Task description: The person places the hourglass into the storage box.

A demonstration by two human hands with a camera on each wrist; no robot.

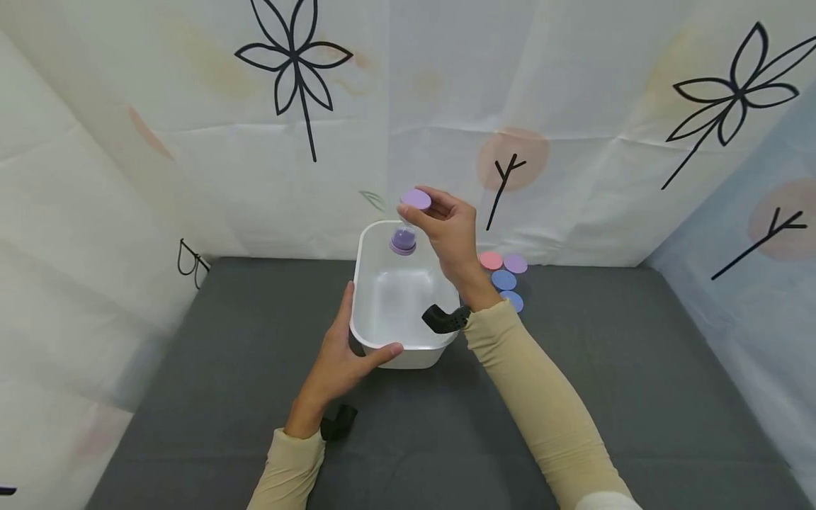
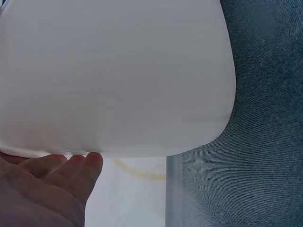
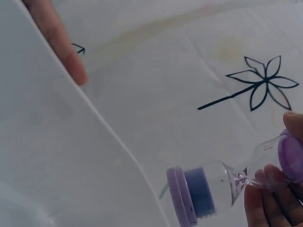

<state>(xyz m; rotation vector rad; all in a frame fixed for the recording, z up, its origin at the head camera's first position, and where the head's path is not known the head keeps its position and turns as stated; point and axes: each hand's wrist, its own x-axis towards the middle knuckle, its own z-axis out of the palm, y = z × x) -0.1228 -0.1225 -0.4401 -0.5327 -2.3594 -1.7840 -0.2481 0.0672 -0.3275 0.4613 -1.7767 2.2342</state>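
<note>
We read no text, label, brand or number in any view. Faint marks or reflections on the sand timer's (image 3: 236,179) clear glass, right wrist view: too small for us to tell. On the backdrop (image 1: 433,99) we see only line-drawn flowers and twigs.

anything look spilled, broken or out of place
Nothing stands out: the right hand holds an hourglass above the white tub, the left hand touches the tub's side, and no spill or crack shows.
</note>
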